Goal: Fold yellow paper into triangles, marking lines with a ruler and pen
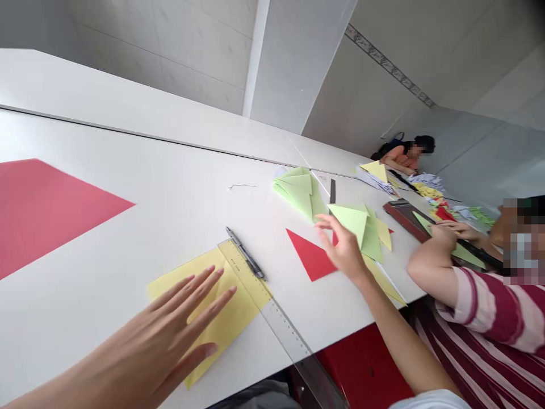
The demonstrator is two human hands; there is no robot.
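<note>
My left hand point(187, 318) lies with fingers spread on or just over a yellow sheet of paper point(244, 304). Across the sheet's right side runs a clear plastic ruler point(281, 324), jutting past the table's front edge. A dark pen point(246, 254) rests along the ruler's upper end. My right hand point(340, 247) reaches out above the table with fingers apart and slightly curled. Beside it are light green folded papers point(351, 221) and a red piece of paper point(310, 255). Whether its fingertips touch any paper, I cannot tell.
A large red sheet point(55, 218) lies at the left. More green folded paper point(298, 190) sits farther back. At right, a person in a striped shirt point(498, 307) works at a paper trimmer point(406, 218). Another person point(402, 156) sits at the far end. A red stool point(361, 363) stands below.
</note>
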